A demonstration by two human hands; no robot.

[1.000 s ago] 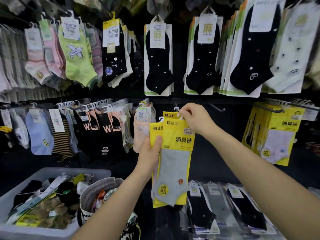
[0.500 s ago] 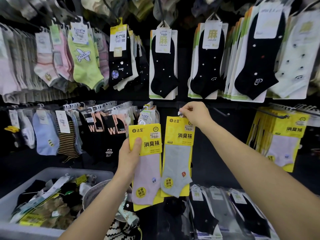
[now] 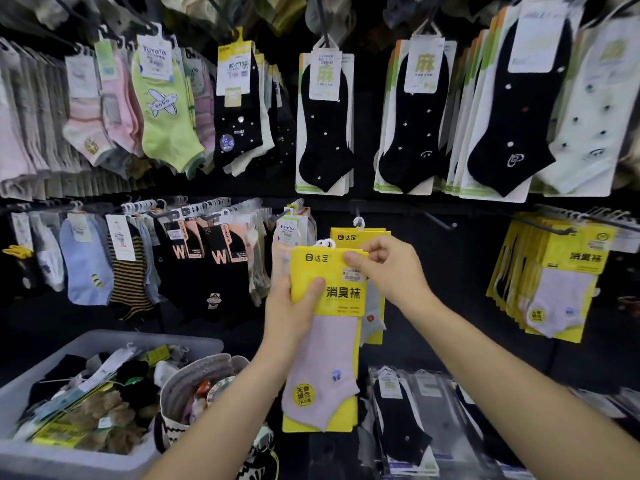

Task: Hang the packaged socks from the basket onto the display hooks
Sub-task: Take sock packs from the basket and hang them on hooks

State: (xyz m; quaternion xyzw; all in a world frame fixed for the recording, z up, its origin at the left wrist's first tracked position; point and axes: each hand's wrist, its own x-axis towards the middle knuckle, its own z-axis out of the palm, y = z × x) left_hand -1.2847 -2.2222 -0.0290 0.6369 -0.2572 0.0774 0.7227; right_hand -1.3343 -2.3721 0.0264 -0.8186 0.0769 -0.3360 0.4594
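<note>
At eight o'clock in the view sits a grey tub (image 3: 104,344) heaped with loose sock packs. Just at its four o'clock is a woven basket (image 3: 194,375), and I cannot make out what is in it.

The left hand (image 3: 294,317) grips the yellow pack (image 3: 325,341) by its left edge. Its thumb lies flat across the card front and its fingers are curled behind. The pack, which carries a pink sock, hangs upright in the air near the middle of the view and is not on any hook. Its white hanger loop (image 3: 325,243) stands free at the pack's twelve o'clock.

At one o'clock from that loop, a matching hung pack (image 3: 375,306) with a grey sock already hangs behind it. The right hand (image 3: 391,271) pinches the held pack's top right corner between thumb and fingertips.

The step in hand looks like threading the loop. To do it well, let the right hand steer the top edge while the left only carries the weight. Raise the pack towards twelve o'clock until the loop clears the hook's tip. Keep the card square to the hook, then push it back against the hung pack. A tilted card would likely make the loop miss.

A bare display hook (image 3: 440,221) juts out at three o'clock from the hung pack. Further along, at three o'clock in the view, hangs a full row of yellow packs (image 3: 554,282).
</note>
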